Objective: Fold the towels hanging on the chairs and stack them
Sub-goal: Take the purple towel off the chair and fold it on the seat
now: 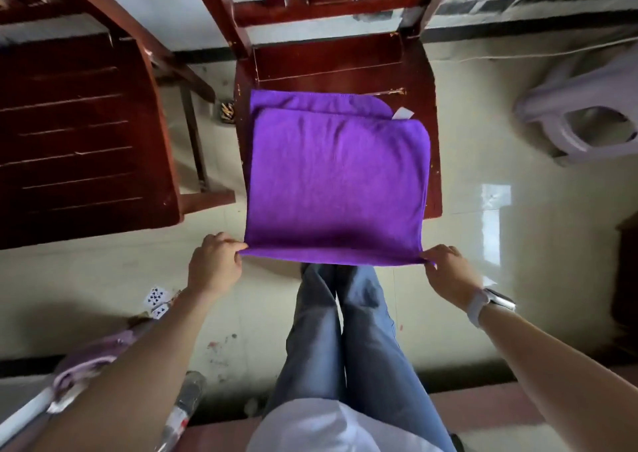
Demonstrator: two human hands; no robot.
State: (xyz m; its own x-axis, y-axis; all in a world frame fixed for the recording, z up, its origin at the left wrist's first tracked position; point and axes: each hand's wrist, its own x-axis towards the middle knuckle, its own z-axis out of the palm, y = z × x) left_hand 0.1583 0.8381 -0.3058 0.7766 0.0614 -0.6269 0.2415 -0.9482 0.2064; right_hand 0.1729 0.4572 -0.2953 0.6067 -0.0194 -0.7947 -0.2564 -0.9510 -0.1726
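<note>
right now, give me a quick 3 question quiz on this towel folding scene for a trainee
1. True or false: the purple towel lies on the seat of the wooden chair, with its near edge pulled out past the seat's front.
2. Which hand wears the wristwatch? A) left hand B) right hand C) neither
3. Fill in: each hand pinches one near ______ of the towel.

Key
1. True
2. B
3. corner
</note>
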